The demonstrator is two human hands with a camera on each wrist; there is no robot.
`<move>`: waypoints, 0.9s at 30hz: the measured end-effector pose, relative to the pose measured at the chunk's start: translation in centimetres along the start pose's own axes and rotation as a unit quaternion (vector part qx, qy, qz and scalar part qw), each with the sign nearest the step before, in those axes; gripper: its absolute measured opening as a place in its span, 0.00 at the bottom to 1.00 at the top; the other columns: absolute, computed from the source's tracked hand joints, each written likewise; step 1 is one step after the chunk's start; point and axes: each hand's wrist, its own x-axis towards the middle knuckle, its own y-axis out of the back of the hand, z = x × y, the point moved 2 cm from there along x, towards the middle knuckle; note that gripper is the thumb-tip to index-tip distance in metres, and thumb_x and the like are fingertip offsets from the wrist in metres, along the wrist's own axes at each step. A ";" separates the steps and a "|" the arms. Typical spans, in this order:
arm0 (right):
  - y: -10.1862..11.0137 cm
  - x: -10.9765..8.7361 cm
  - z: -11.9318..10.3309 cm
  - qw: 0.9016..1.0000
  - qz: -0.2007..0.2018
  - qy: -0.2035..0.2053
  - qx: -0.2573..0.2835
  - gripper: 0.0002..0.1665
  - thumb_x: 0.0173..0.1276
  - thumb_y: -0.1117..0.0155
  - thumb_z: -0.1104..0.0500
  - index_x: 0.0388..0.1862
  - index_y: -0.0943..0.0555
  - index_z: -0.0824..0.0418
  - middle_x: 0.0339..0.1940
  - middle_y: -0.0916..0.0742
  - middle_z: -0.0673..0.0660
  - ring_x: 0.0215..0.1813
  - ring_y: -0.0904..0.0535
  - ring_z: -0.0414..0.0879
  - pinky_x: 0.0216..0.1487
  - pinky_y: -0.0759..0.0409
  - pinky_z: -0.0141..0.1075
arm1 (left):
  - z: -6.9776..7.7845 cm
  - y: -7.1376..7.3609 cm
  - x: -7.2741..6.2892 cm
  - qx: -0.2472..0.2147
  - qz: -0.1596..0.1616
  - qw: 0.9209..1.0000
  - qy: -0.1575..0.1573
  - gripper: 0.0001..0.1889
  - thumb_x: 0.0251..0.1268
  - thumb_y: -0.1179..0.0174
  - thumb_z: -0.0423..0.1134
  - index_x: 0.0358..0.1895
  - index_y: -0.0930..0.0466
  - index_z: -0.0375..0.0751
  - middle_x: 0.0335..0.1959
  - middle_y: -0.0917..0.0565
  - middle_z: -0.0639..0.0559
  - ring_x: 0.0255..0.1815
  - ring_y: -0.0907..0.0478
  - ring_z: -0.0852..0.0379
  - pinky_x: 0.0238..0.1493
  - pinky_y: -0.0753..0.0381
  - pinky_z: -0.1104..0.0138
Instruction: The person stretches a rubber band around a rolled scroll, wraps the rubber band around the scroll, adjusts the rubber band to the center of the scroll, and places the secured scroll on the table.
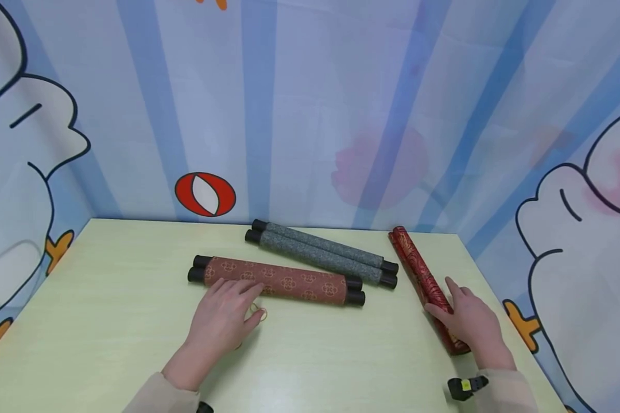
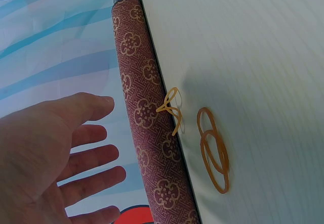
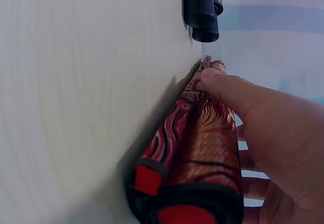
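A brown-red patterned double-roll scroll (image 1: 289,281) with black end knobs lies on the table. My left hand (image 1: 219,315) is over its left part with fingers spread and nothing held. In the left wrist view, one yellow rubber band (image 2: 172,110) is against the scroll's edge and a looped orange-yellow one (image 2: 214,150) lies beside it. At the right, a glossy red-and-gold scroll (image 1: 418,269) lies slanted. My right hand (image 1: 472,321) grips its near part, thumb (image 3: 223,85) on top and fingers along the far side.
A grey double-roll scroll (image 1: 320,249) with black knobs lies behind the brown-red one, close to the backdrop (image 1: 310,115). The pale table (image 1: 108,304) ends at this printed cloth, which also rises along both sides.
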 end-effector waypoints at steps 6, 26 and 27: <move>0.1 0.1 -0.4 1.000 0.005 0.013 -0.003 0.58 0.73 0.32 0.33 0.82 0.39 0.72 0.67 0.24 0.83 0.62 0.21 0.77 0.54 0.16 0.67 | -0.3 0.0 -0.2 0.003 -0.014 1.000 0.006 0.26 0.61 0.21 0.47 0.60 0.12 0.41 0.56 0.11 0.44 0.58 0.14 0.41 0.68 0.21 0.40; 3.6 -1.4 -5.3 0.991 0.058 0.119 0.033 0.46 0.76 0.31 0.41 0.81 0.31 0.66 0.67 0.19 0.77 0.62 0.19 0.74 0.52 0.17 0.68 | -3.7 2.5 -0.4 -0.030 -0.091 0.995 0.028 0.24 0.64 0.23 0.43 0.62 0.13 0.38 0.55 0.12 0.42 0.55 0.13 0.41 0.54 0.12 0.47; 3.7 -1.6 -5.8 0.990 0.059 0.124 0.039 0.46 0.76 0.30 0.41 0.81 0.30 0.65 0.67 0.19 0.76 0.63 0.20 0.74 0.54 0.17 0.68 | -3.7 2.4 -0.4 -0.032 -0.094 0.995 0.025 0.24 0.64 0.23 0.43 0.61 0.13 0.38 0.54 0.11 0.43 0.55 0.13 0.42 0.53 0.12 0.47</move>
